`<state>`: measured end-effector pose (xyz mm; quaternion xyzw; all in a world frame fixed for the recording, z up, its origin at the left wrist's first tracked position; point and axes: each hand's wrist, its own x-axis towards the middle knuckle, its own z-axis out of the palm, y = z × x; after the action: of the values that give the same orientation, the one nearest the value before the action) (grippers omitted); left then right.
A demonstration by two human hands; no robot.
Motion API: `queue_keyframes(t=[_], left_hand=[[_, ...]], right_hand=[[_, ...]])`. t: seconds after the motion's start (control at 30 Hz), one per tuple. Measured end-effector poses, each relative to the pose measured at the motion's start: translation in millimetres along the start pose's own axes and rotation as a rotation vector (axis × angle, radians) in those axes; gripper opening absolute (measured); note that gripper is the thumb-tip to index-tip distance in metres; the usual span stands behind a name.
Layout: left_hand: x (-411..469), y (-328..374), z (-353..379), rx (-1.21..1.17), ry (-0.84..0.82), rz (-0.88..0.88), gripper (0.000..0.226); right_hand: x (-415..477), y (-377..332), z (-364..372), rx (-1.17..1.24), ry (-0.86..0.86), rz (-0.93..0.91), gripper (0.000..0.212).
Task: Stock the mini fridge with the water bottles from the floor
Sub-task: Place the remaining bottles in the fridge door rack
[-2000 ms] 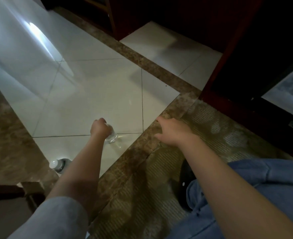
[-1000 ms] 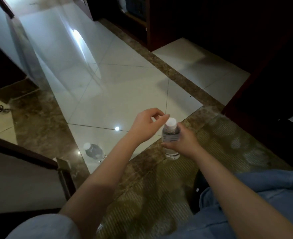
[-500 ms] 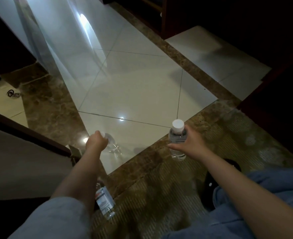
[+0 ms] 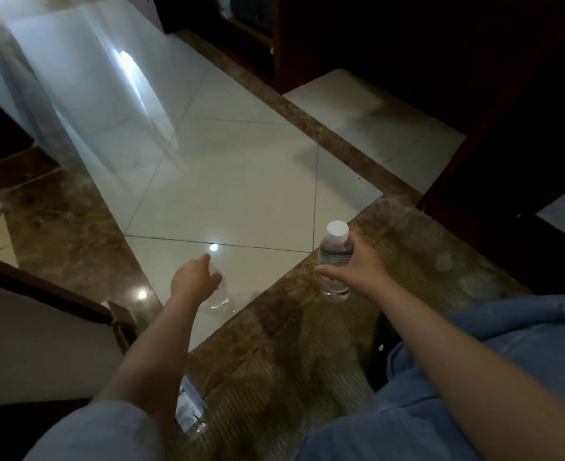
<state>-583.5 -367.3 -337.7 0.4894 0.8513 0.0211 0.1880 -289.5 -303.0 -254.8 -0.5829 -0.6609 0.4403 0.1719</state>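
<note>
My right hand is closed around a clear water bottle with a white cap, held upright just above the brown marble strip. My left hand grips the top of a second clear bottle that stands on the white tile; its cap is hidden under my fingers. A third bottle lies on the floor beneath my left forearm, partly hidden. The mini fridge itself cannot be made out with certainty in the dark area at right.
Dark wooden furniture fills the top and right. A dark wooden edge with a pale panel runs along the left. My knee in blue denim sits at lower right. White floor tiles spread ahead.
My left hand passed the first bottle to my right hand, then reached left and closed on the second bottle. My right hand has kept its bottle upright near the same spot.
</note>
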Motion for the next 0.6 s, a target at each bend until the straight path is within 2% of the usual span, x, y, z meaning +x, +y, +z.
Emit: queue_keyframes(t=[0.13, 0.27, 0.37, 0.6], left_hand=[[-6, 52, -24, -0.072, 0.011, 0.101, 0.046], [-18, 115, -53, -0.191, 0.087, 0.260, 0.030], [-23, 161, -78, -0.244, 0.131, 0.382, 0.025], [-45, 275, -113, -0.261, 0.130, 0.637, 0.024]], right_hand=[[-7, -6, -23, 0.126, 0.113, 0.006, 0.053], [-14, -12, -54, 0.291, 0.241, 0.036, 0.067], [-19, -12, -81, 0.395, 0.385, 0.021, 0.066], [-37, -10, -170, 0.307, 0.587, 0.019, 0.060]])
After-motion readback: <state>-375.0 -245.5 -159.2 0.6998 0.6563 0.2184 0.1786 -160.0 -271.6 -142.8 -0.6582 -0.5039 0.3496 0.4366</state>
